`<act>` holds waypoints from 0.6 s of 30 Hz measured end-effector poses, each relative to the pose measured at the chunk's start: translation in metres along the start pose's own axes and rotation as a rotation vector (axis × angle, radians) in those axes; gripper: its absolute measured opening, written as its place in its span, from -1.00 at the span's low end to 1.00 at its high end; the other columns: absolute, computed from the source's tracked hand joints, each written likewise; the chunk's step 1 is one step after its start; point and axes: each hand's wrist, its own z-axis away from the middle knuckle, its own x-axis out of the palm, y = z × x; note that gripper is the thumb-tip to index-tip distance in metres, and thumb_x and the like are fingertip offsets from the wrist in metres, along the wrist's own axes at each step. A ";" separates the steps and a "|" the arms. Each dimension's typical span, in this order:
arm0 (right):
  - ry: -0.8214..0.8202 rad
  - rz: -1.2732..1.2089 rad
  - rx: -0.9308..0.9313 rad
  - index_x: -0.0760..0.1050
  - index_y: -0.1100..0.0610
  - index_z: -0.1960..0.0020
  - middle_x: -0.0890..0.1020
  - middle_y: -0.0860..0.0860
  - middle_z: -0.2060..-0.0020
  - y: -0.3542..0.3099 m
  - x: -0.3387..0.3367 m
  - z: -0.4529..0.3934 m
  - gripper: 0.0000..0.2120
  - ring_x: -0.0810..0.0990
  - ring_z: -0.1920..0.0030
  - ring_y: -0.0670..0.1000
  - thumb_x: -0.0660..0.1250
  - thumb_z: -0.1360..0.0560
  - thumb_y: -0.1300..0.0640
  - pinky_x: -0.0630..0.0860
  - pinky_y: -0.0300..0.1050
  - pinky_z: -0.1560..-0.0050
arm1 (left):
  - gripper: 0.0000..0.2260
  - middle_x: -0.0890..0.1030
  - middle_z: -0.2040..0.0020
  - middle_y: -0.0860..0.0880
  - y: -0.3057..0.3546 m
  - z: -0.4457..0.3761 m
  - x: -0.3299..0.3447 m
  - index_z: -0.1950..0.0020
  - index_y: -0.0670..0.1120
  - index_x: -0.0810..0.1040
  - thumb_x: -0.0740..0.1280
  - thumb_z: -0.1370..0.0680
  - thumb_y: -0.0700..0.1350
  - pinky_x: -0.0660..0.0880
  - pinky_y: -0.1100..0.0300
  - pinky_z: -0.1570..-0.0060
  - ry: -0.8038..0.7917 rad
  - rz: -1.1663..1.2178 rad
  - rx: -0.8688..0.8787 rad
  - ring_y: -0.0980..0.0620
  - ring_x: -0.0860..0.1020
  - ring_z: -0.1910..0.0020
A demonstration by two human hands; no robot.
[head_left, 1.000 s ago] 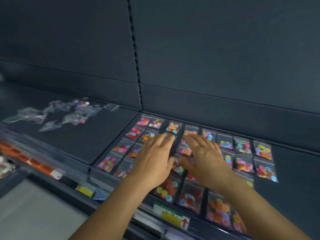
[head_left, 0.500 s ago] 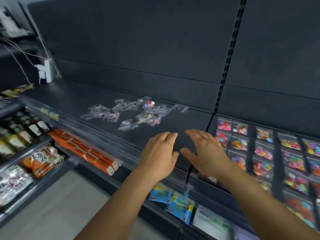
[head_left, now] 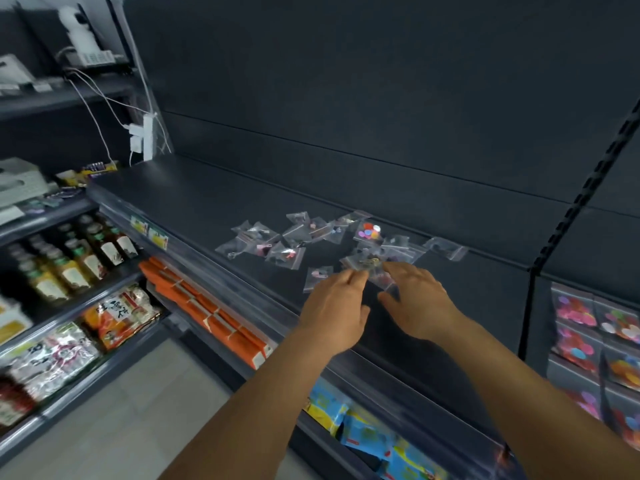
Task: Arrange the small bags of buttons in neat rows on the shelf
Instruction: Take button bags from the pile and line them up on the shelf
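Note:
Several small clear bags lie scattered on the dark shelf (head_left: 214, 206); the loose pile (head_left: 298, 237) spreads across the middle, and one bag with bright round buttons (head_left: 370, 231) sits near the back. My left hand (head_left: 334, 308) and my right hand (head_left: 417, 301) reach over the front edge, fingertips at the nearest bags (head_left: 375, 271). Fingers are spread; whether a bag is pinched is not clear. Rows of button bags (head_left: 588, 337) lie in order on the shelf section at the far right.
A slotted upright post (head_left: 568, 220) divides the shelf sections. Orange packs (head_left: 207, 310) and blue packets (head_left: 367, 434) fill the shelf below. Bottles (head_left: 69, 258) and snack packs (head_left: 117, 320) stand at left. A white power strip (head_left: 145, 136) with cables hangs at the back left.
The view has swung left from the arranged rows to the scattered pile. Both hands have travelled left with it and now reach the nearest loose bags.

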 end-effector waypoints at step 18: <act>0.228 -0.175 0.045 0.56 0.07 0.14 0.59 -0.05 0.18 -0.002 0.019 -0.086 -0.84 0.58 0.18 -0.03 0.24 -0.49 0.27 0.47 -0.23 0.20 | -0.85 0.59 0.01 -0.03 -0.075 -0.087 0.007 -0.04 -0.10 0.58 0.26 -0.58 -0.08 0.41 0.17 0.12 0.165 -0.043 -0.017 -0.03 0.54 0.01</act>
